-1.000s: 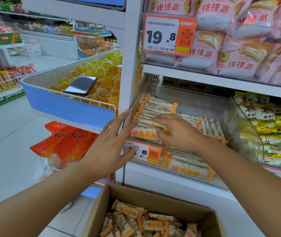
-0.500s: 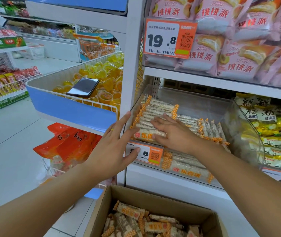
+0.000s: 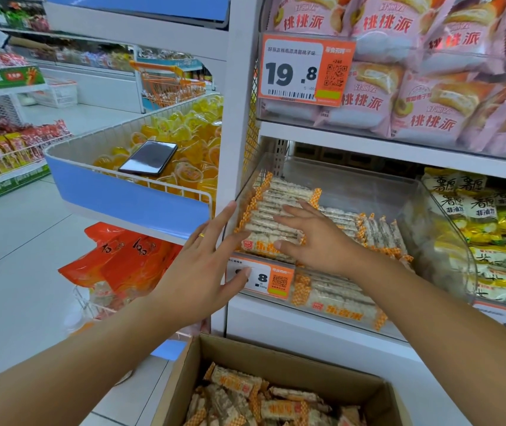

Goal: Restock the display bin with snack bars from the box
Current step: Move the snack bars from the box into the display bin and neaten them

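On the middle shelf, a clear display bin (image 3: 353, 192) holds a neat row of snack bars (image 3: 282, 207) at its left end. Her right hand (image 3: 316, 241) lies flat on that row, fingers straight and grasping nothing, apparently squaring it up. Her left hand (image 3: 202, 272) is spread loose against the bin's outer left wall, bracing it. More bars wait in the cardboard box (image 3: 276, 358) below; fetching another handful looks to be next. Her thumb covers part of the price tag (image 3: 264, 278), and the box's near end is cut off.

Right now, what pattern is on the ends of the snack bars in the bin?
An orange-and-white check on the snack bars, clearest in the head view.
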